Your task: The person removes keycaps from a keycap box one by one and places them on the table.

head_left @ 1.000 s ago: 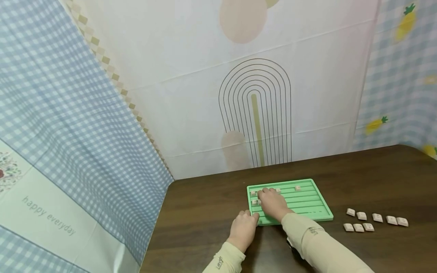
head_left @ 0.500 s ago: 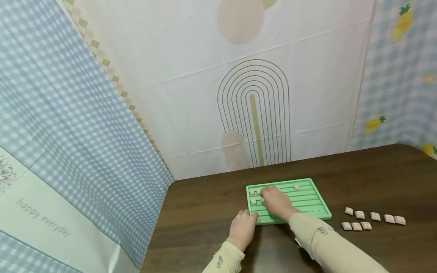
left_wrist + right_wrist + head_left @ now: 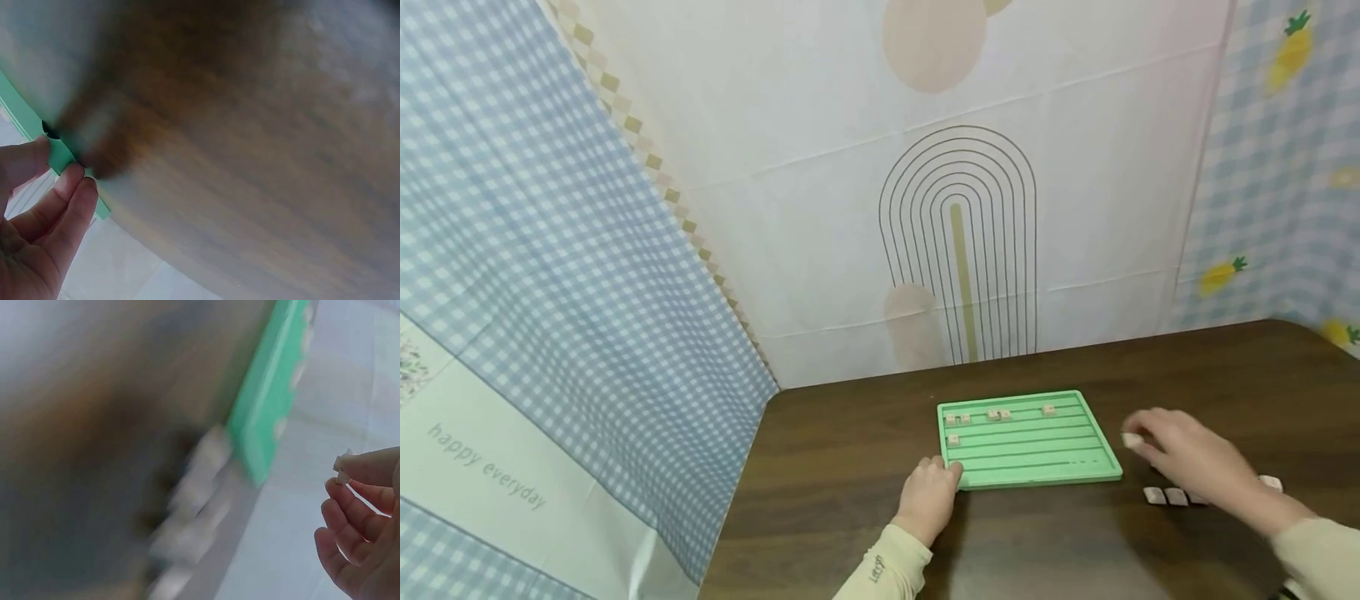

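Observation:
A light green ridged tray (image 3: 1030, 450) lies on the table, bearing several small white keycaps along its top row and one keycap (image 3: 953, 440) at the left of the second row. At the tray's near left corner my left hand (image 3: 928, 496) pinches the rim (image 3: 61, 153) between thumb and fingers. My right hand (image 3: 1202, 458) is off the tray's right side, over the table. Between its thumb and index finger it pinches a white keycap (image 3: 342, 465), whose top face is turned from view.
Loose keycaps (image 3: 1165, 497) sit on the dark wooden table (image 3: 835, 467) right of the tray, partly hidden under the right hand and forearm. A printed cloth (image 3: 820, 267) hangs behind the table, and a checked blue curtain (image 3: 587, 250) at the left.
My right hand has left the tray and swung right, now with a keycap between its fingers. The second keycap in the tray's second row is gone from there. The left hand stays put.

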{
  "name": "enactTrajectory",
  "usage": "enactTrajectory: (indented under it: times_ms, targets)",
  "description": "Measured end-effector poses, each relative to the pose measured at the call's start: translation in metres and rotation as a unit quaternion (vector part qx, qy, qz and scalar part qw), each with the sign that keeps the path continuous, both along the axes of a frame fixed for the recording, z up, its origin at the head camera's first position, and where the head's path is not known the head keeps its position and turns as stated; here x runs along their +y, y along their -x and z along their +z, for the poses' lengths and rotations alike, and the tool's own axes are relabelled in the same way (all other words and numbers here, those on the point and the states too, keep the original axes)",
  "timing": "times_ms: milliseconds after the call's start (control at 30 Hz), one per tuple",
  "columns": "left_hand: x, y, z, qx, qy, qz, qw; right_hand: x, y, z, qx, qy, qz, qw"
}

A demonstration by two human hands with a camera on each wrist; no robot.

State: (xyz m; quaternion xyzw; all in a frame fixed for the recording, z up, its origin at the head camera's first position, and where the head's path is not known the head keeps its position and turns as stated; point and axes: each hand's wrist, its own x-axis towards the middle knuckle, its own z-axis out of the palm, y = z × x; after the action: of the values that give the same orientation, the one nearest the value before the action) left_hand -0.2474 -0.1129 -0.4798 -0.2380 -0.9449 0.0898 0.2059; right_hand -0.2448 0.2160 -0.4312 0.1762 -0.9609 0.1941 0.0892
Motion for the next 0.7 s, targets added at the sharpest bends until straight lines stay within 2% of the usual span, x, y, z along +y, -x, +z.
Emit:
enactTrajectory:
  times_ms: [133,267,467,700]
  targets:
    - [-0.002,0.0,0.002,0.005,-0.002,-0.002,1.0,0.043,-0.015,-0.02,-0.045,-0.036,-0.037,0.998]
    - [-0.004,0.0,0.003,0.006,-0.013,-0.008,0.9999,0.066,-0.024,-0.04,-0.066,-0.065,-0.058,0.994]
    - [-0.004,-0.001,0.004,-0.009,-0.033,-0.006,0.9994,0.073,-0.03,-0.055,-0.082,-0.074,-0.058,0.992]
    - [0.001,-0.002,0.004,-0.007,-0.037,-0.011,0.9992,0.076,-0.036,-0.059,-0.073,-0.068,-0.062,0.993]
